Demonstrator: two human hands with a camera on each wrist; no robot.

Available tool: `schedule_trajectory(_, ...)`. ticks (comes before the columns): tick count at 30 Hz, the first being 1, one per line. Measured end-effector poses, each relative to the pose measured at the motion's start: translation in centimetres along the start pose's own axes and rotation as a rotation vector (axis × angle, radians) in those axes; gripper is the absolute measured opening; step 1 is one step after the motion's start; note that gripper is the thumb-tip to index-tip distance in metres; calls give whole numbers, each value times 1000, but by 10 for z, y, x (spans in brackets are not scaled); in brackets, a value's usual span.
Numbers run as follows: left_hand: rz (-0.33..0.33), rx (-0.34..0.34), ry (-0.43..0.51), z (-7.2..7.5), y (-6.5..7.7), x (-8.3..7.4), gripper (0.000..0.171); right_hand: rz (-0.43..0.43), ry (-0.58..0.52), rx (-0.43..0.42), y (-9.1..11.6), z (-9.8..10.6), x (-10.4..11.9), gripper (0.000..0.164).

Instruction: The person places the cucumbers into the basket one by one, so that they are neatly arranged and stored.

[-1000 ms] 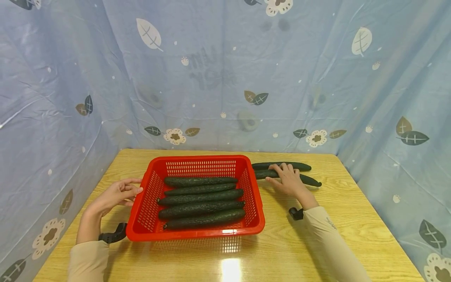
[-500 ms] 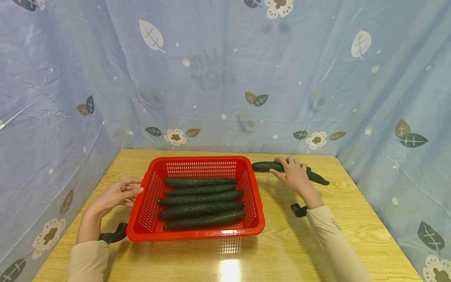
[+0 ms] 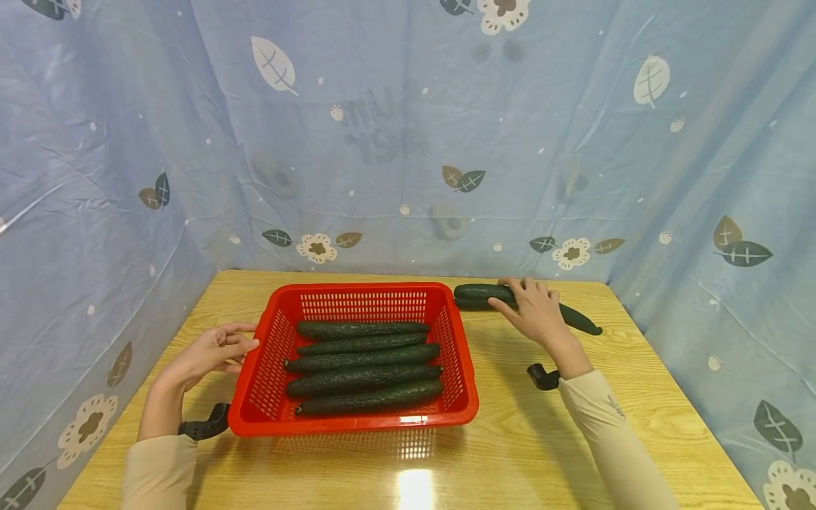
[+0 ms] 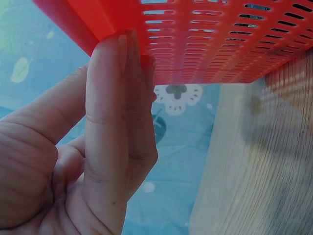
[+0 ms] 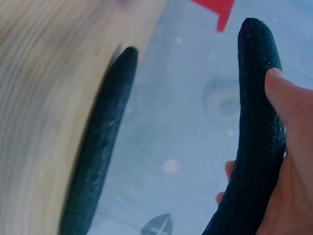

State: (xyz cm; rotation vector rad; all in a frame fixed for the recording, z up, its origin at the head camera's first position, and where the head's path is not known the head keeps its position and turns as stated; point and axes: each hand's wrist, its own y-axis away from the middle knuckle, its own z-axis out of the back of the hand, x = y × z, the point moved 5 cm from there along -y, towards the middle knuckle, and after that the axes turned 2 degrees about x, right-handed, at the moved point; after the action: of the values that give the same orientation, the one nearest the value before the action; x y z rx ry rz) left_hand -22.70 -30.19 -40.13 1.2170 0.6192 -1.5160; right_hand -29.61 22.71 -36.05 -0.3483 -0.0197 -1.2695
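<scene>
My right hand (image 3: 538, 312) grips a dark green cucumber (image 5: 254, 122), thumb on one side and fingers round the other. Its slightly curved end (image 3: 580, 321) sticks out to the right of the hand. In the right wrist view it is raised off the table, while a second cucumber (image 5: 102, 147) lies on the wood. At the basket's left side, my left hand (image 3: 207, 354) touches the outer wall with its fingertips just under the rim (image 4: 93, 24). Inside the red basket (image 3: 353, 427), several cucumbers (image 3: 363, 379) lie side by side, lengthwise from left to right.
The basket stands on a wooden table (image 3: 503, 439), left of the right hand. A blue patterned curtain (image 3: 408, 142) hangs behind the table and along both sides. Black wrist mounts (image 3: 207, 423) sit at both sleeves.
My right hand has gripped a cucumber, lifting it and moving it slightly right and away; in the head view it now overlaps the other one. Left hand and basket have stayed put.
</scene>
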Motion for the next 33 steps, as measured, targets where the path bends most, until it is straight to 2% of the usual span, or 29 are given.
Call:
schedule_trajectory(8, -3, -9, -3, 1, -1, 1, 62, -4, 7, 52, 1, 11, 27, 51)
schedule_trajectory(15, -3, -15, -11, 1, -1, 1, 62, 33, 29, 79, 1, 18, 51, 50)
schedule_trajectory(33, 2, -10, -15, 1, 0, 0, 63, 135, 79, 79, -9, 22, 101, 49)
